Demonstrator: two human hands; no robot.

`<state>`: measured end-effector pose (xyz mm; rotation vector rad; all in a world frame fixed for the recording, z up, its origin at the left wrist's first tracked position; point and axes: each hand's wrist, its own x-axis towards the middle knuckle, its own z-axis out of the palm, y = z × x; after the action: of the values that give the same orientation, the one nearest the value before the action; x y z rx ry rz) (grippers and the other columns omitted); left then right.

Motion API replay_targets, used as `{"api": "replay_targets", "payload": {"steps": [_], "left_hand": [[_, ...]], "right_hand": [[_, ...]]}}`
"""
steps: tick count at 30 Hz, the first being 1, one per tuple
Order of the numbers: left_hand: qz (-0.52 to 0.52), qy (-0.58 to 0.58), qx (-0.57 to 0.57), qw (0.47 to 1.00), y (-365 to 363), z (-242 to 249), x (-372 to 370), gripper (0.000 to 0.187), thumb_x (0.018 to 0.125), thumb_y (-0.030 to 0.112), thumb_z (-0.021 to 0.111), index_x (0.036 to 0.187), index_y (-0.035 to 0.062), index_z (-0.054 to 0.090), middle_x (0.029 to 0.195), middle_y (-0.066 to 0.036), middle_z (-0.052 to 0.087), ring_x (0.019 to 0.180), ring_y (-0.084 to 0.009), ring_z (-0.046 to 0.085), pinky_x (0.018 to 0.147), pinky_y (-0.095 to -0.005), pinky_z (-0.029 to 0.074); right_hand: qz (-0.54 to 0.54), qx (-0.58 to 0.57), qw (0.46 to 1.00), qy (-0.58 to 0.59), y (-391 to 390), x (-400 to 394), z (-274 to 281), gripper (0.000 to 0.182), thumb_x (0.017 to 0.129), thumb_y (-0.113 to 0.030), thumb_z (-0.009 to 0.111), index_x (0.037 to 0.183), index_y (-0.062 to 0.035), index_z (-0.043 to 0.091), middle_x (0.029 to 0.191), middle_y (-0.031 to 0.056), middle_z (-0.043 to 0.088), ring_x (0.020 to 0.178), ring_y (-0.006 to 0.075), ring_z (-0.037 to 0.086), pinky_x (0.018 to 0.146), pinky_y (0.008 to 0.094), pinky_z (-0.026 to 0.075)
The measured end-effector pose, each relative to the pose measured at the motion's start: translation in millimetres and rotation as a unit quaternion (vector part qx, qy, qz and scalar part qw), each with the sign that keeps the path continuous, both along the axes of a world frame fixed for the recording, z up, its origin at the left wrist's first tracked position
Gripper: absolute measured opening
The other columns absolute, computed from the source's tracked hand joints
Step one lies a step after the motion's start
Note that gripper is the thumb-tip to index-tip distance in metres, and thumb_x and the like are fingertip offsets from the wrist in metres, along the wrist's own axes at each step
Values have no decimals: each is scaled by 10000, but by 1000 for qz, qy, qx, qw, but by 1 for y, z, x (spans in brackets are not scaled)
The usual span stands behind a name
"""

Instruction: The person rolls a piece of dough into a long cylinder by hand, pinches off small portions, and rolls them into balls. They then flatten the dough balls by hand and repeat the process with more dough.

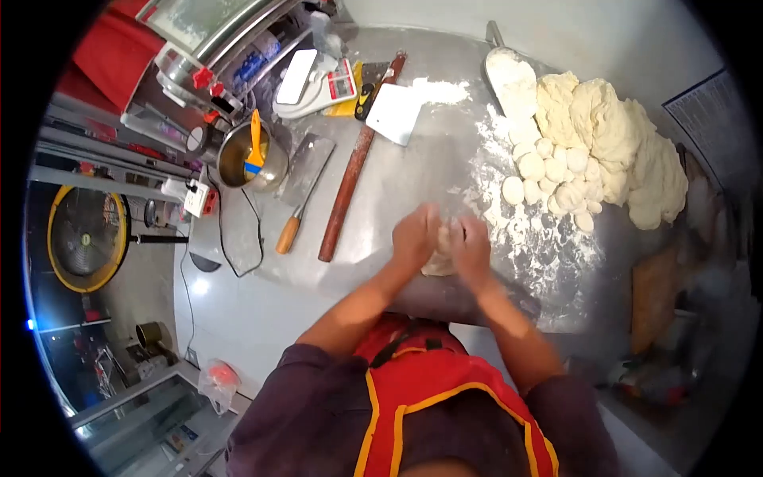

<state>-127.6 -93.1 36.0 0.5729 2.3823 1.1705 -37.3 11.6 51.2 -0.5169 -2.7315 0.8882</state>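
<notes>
My left hand [416,237] and my right hand [472,248] are side by side near the front edge of the metal table. A pale piece of dough [439,264] shows between and below them, and the fingers of both hands are curled in on it. Part of the dough is hidden by the hands. To the right of my right hand, loose white flour [548,254] is scattered over the tabletop. Beyond it sit several small dough balls [532,166], in front of a large mass of dough [608,127].
Left of the hands lie a long reddish rolling pin [346,195], a wooden-handled spatula [288,235] and a white scraper [395,113]. Farther left stand a metal pot [274,168] with an orange brush [255,139] and a scale [319,94]. A flour scoop [509,79] rests at the back.
</notes>
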Motion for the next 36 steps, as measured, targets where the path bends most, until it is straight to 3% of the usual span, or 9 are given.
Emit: {"api": "replay_targets", "payload": {"steps": [4,10,14,16,17,20,25,32,36], "left_hand": [[6,361,132,923,-11,-53,44,114,844,180,539,920,107,583,862,-89,579,851,-323,558,729,-476,418],[-70,280,-167,943,35,-54,-20,102,819,189,546,872,105,568,890,-90,574,859,-312,543,772,-444,403],[-5,339,-46,940,52,-66,-41,121,867,214,522,876,104,572,898,-95,583,876,-322,543,784,-456,405],[-18,339,-18,941,49,-61,-50,143,893,225,505,877,100,574,913,-97,586,894,-323,541,795,-459,404],[-112,103,-132,979,42,-50,-60,220,945,277,466,938,90,580,969,-140,607,938,-348,550,843,-491,411],[-100,51,-173,978,8,35,-10,201,927,245,487,1000,84,582,1002,-135,597,963,-345,538,908,-479,392],[-45,453,23,890,-21,-48,39,284,828,167,563,1103,96,582,1093,-80,585,1026,-301,535,951,-475,382],[-153,160,-285,933,49,-28,-45,214,854,206,538,1031,98,591,1099,-82,585,1046,-284,523,919,-469,373],[-36,334,-147,930,56,-68,-59,192,920,225,479,986,98,606,1096,-63,590,1058,-300,519,921,-469,363]], "right_hand": [[-73,57,982,165,-31,17,-47,210,907,-180,516,1049,-33,565,1034,193,571,922,375,503,874,469,377],[-84,121,985,88,20,-45,-72,189,874,-174,533,1004,-40,563,1011,185,553,961,374,498,875,476,375],[-102,169,979,48,33,-66,-66,173,852,-176,532,959,-44,559,993,174,550,937,363,507,835,475,381],[-27,126,978,164,37,-60,-83,162,847,-178,534,932,-40,546,975,170,544,933,360,504,823,475,379],[14,64,990,122,41,-51,-86,168,847,-178,534,939,-37,545,980,168,546,939,358,504,828,470,382],[4,-131,991,-40,13,-6,2,212,876,-164,516,1033,-25,552,1036,176,566,970,363,517,864,469,390],[-59,107,973,198,-32,13,-68,288,877,-180,557,1120,-28,544,1080,181,567,983,370,524,876,497,378],[-98,119,987,31,24,-62,-82,168,872,-218,549,940,-65,553,1037,137,556,949,333,508,860,480,371],[-121,124,985,23,42,-91,-76,202,886,-260,523,919,-71,585,1007,132,575,1016,327,497,891,461,370]]}}
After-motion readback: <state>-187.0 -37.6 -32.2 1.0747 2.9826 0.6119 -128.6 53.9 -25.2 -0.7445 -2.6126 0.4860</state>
